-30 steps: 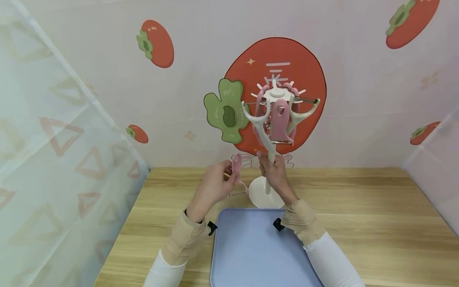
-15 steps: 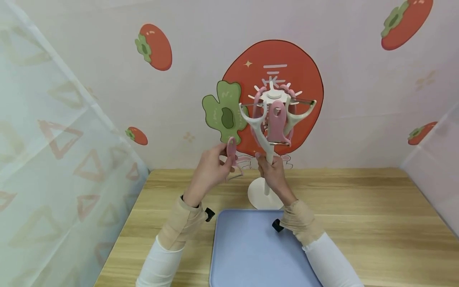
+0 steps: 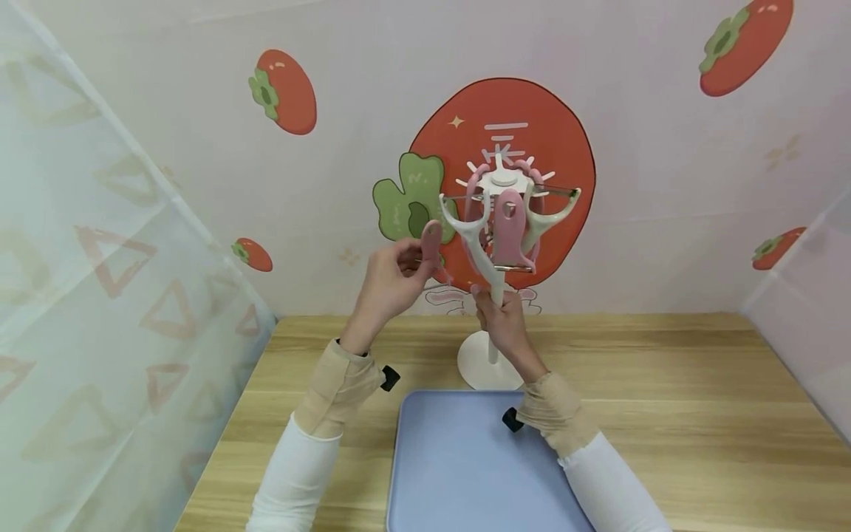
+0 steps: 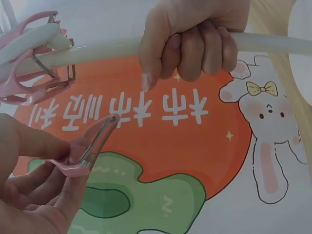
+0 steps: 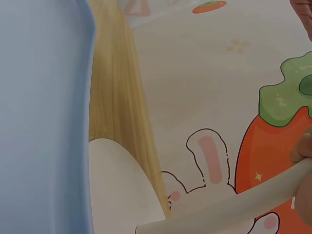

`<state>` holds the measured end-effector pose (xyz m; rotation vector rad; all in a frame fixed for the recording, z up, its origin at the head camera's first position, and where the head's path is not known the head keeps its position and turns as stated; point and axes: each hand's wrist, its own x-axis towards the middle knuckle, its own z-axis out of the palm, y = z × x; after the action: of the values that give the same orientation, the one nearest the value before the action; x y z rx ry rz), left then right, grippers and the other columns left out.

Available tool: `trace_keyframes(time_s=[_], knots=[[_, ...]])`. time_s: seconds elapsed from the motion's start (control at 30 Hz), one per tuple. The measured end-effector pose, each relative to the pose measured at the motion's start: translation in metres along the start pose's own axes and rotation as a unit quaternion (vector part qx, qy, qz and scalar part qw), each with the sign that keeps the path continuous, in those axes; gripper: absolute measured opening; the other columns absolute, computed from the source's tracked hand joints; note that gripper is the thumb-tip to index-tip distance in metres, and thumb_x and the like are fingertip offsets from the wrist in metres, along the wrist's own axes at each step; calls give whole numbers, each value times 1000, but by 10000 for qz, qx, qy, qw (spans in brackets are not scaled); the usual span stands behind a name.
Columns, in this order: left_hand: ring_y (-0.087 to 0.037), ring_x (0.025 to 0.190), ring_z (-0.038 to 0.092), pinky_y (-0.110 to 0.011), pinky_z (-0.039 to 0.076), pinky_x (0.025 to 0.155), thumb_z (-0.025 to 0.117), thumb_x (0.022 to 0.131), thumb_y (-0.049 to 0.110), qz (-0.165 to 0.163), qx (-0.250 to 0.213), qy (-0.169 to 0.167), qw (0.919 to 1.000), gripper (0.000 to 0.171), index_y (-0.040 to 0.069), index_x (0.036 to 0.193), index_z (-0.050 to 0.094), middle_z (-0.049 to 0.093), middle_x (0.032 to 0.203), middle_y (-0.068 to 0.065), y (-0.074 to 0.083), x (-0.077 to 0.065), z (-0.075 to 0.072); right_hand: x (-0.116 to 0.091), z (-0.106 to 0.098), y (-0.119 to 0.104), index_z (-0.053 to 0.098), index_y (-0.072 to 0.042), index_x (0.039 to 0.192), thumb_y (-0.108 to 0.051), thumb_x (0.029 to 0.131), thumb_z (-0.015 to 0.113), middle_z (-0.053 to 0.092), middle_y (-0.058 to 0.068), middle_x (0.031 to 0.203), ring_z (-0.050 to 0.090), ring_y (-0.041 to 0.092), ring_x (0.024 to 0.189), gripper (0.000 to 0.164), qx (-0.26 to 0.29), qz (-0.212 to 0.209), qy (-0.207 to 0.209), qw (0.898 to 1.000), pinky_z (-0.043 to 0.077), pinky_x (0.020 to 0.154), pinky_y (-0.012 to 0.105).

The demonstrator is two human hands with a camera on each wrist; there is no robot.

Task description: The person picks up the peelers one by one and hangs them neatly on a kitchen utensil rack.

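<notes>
My left hand [image 3: 388, 281] pinches a pink Y-shaped peeler [image 3: 431, 242], held up in the air left of a white rack. In the left wrist view the peeler's metal blade [image 4: 101, 139] points away from the fingers. My right hand [image 3: 507, 321] grips the upright pole [image 3: 493, 350] of the rack below its hooks. From the rack's spoked top [image 3: 503, 179] hang a pink peeler [image 3: 509, 229] in front, a white peeler [image 3: 473, 229], a cream peeler [image 3: 550, 219] and more pink ones behind, partly hidden. The right wrist view shows mostly pole, with little of the hand.
The rack's round white base [image 3: 475, 362] stands on the wooden table [image 3: 665, 414]. In front of it lies a blue tray [image 3: 465, 465], under the right forearm. A patterned cloth wall [image 3: 665, 185] rises close behind the rack.
My left hand has lifted the pink peeler upward, from near the table's back edge to closer to the hooks' height. My right hand stays on the pole.
</notes>
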<state>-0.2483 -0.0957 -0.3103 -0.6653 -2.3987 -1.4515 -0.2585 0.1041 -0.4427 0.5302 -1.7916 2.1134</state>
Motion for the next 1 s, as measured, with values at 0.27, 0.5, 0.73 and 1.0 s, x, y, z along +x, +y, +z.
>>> trace_keyframes(time_s=[0.27, 0.5, 0.73, 1.0], knots=[[-28, 88, 77, -32, 61, 79, 73, 93, 9, 56, -679, 449, 9967, 22, -4, 110, 70, 78, 98, -19, 3, 15, 4, -1, 0, 1, 43, 7, 57, -13, 105, 56, 36, -6, 47, 32, 6, 39, 53, 35, -80, -134, 9999, 23, 38, 22], [-28, 95, 76, -36, 60, 87, 77, 91, 15, 185, -1092, 752, 9910, 26, -3, 111, 73, 77, 103, -20, 13, 32, 7, 1, -1, 0, 43, 5, 56, -14, 105, 56, 35, -5, 46, 31, 6, 39, 54, 23, -108, -123, 9999, 24, 38, 22], [-26, 96, 75, -33, 61, 84, 75, 92, 13, 338, -1195, 669, 9900, 25, -3, 111, 76, 76, 104, -19, 26, 49, 15, 1, -2, 1, 43, 4, 56, -15, 105, 57, 35, -5, 46, 31, 6, 39, 54, 14, -140, -81, 9999, 23, 38, 23], [-20, 90, 73, -27, 59, 73, 73, 92, 9, 269, -996, 639, 9926, 23, -2, 111, 78, 76, 100, -18, 28, 59, 20, 0, -2, 3, 42, 1, 55, -20, 104, 59, 33, -7, 46, 29, 6, 39, 56, 105, -208, -97, 9997, 21, 38, 24]])
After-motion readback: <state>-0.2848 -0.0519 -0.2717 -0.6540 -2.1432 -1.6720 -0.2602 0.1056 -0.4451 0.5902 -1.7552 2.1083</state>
